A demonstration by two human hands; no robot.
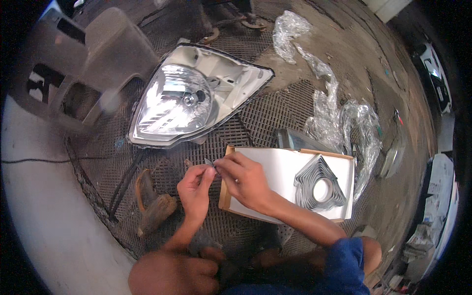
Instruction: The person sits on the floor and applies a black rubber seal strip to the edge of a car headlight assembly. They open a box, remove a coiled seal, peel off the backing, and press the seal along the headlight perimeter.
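My left hand (195,187) and my right hand (244,179) meet just past the left end of a shallow white-lined cardboard box (275,184). Between their pinched fingertips is a small dark grey piece (209,162), mostly covered by the fingers. Inside the box, at its right end, lies a coil of dark grey sealant strip (307,184) wound around a pale ring core (323,190). Beyond my hands a headlight housing (189,101) rests face up, its chrome reflector bare and its rim dark.
A grey plastic stool (105,54) lies tipped at the far left. Crumpled clear plastic wrap (327,108) trails down the right side of the ribbed mat (275,113). Near my left forearm sits a worn wooden piece (157,211). A white wall (54,211) bounds the left.
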